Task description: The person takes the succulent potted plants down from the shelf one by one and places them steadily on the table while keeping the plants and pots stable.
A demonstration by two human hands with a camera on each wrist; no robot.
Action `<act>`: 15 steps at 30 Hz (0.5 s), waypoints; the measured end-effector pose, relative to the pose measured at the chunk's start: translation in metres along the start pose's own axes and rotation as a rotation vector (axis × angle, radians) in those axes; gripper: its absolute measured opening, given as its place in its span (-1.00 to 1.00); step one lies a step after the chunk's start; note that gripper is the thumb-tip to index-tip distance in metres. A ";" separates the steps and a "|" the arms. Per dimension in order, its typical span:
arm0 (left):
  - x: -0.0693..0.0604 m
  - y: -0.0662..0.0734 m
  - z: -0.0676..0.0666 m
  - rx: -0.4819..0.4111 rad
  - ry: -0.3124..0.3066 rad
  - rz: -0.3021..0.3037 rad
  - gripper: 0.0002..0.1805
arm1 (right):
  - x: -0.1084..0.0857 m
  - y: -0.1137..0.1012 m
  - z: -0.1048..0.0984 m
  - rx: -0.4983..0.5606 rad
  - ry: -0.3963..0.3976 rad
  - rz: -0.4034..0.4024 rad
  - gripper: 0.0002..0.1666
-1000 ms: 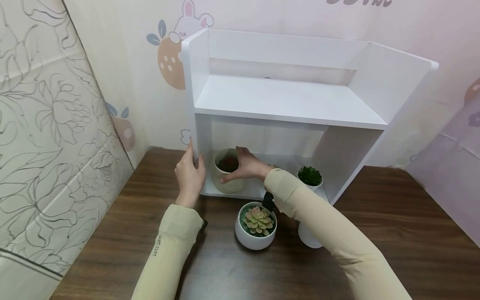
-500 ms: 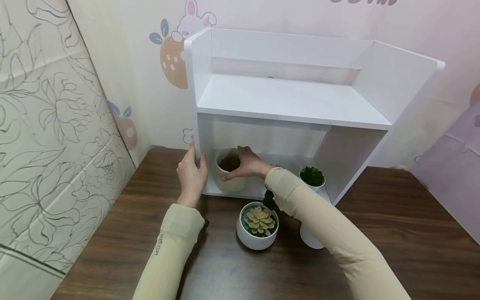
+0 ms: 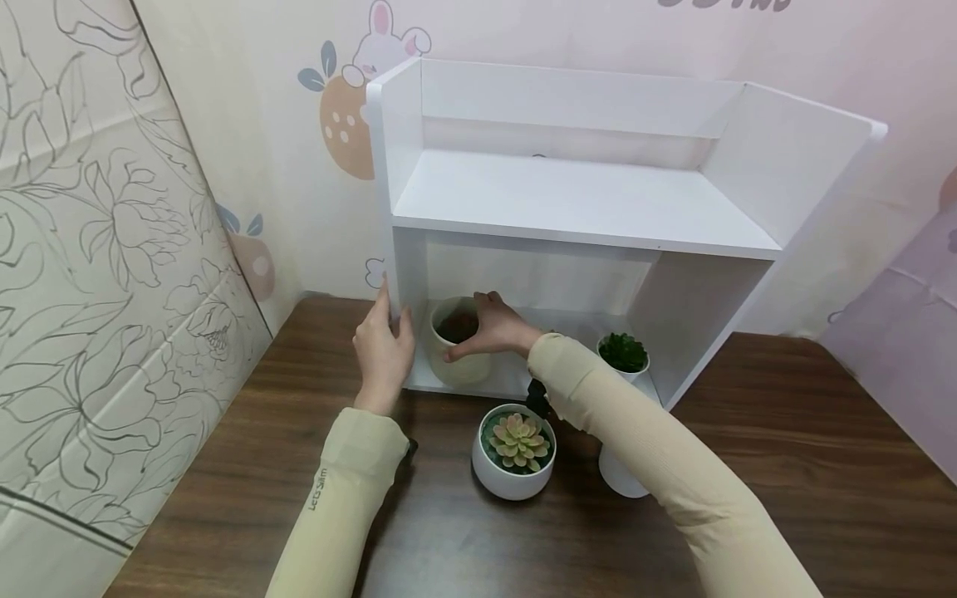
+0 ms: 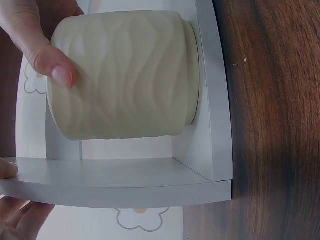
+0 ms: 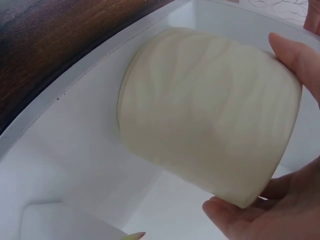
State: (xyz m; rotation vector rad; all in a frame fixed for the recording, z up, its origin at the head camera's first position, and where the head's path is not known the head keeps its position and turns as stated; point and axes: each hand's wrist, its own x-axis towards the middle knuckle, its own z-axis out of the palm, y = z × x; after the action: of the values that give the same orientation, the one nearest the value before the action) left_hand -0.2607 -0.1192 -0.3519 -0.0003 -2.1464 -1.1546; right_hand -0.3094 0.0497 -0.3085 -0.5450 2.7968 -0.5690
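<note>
A cream flower pot [image 3: 458,370] with dark contents stands upright near the left end of the white desk shelf's [image 3: 583,237] lower level. My right hand [image 3: 493,328] grips it by the rim, thumb at the front and fingers on the far right side. The wavy relief of the flower pot [image 4: 125,75] shows in the left wrist view, its base touching the shelf board. Around the front edge of the shelf's left side panel [image 4: 125,194], my left hand [image 3: 383,353] holds on, thumb inside and fingers outside.
A white bowl-shaped pot with a pale succulent [image 3: 516,457] stands on the dark wood table [image 3: 463,556] before the shelf. A green plant [image 3: 623,353] in a white pot is at the right, partly behind my sleeve. A white pot [image 5: 65,222] shows partly in the right wrist view.
</note>
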 end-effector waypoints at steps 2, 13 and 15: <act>0.000 0.001 0.000 0.001 -0.001 0.001 -0.44 | 0.000 0.000 0.000 -0.001 0.002 -0.003 0.37; -0.001 -0.001 0.000 -0.001 -0.004 0.003 -0.44 | 0.002 0.001 0.002 -0.022 0.055 -0.022 0.30; -0.001 -0.001 0.000 0.000 -0.001 0.005 -0.44 | 0.003 0.001 0.002 -0.022 0.062 -0.022 0.29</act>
State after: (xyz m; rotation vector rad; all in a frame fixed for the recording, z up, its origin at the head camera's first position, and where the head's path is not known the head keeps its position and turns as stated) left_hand -0.2603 -0.1196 -0.3526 -0.0062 -2.1455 -1.1524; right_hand -0.3115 0.0489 -0.3115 -0.5724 2.8618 -0.5698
